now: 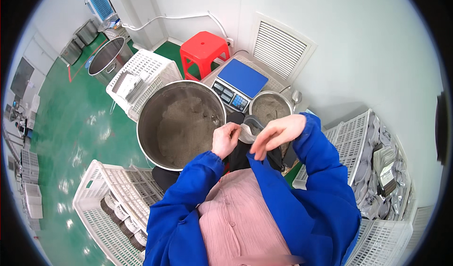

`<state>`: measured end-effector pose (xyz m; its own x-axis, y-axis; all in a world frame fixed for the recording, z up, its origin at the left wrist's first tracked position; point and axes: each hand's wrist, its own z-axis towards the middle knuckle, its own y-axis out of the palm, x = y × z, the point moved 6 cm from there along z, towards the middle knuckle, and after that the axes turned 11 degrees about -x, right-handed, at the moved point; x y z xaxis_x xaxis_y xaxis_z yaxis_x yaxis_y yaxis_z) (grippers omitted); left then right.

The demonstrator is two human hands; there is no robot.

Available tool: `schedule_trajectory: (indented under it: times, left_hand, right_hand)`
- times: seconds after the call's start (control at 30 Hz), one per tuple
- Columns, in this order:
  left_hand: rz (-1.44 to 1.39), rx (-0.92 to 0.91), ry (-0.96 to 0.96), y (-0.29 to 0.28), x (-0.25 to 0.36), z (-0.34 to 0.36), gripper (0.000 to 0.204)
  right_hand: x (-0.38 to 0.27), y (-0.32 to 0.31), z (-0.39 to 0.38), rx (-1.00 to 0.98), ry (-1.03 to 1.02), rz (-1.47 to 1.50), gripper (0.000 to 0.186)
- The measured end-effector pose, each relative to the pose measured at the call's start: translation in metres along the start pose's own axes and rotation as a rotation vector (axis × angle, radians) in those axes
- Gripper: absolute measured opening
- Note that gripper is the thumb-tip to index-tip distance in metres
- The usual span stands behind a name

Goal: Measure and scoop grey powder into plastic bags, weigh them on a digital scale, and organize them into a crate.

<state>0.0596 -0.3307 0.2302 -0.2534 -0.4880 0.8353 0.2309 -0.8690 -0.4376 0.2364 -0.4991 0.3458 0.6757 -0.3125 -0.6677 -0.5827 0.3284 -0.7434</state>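
My left hand pinches a small pale, curved packet beside the big steel pot of grey powder. My right hand hovers just right of the packet, fingers apart and curled downward. Behind the packet is a grey plastic item, partly hidden. A smaller steel bowl of grey powder stands above my right hand, with a metal scoop at its side. A blue-topped digital scale sits behind the pots.
White plastic crates with packets surround me at lower left, upper left and right. A red stool stands by the wall. Another steel pot is on the green floor, and more crates line the far left.
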Motion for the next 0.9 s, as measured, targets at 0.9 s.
schedule_trajectory:
  times: [0.9]
  left_hand:
    - [0.398, -0.276, 0.419, -0.013, 0.020, 0.001, 0.016]
  right_hand:
    - [0.043, 0.119, -0.056, -0.024, -0.057, -0.021, 0.024]
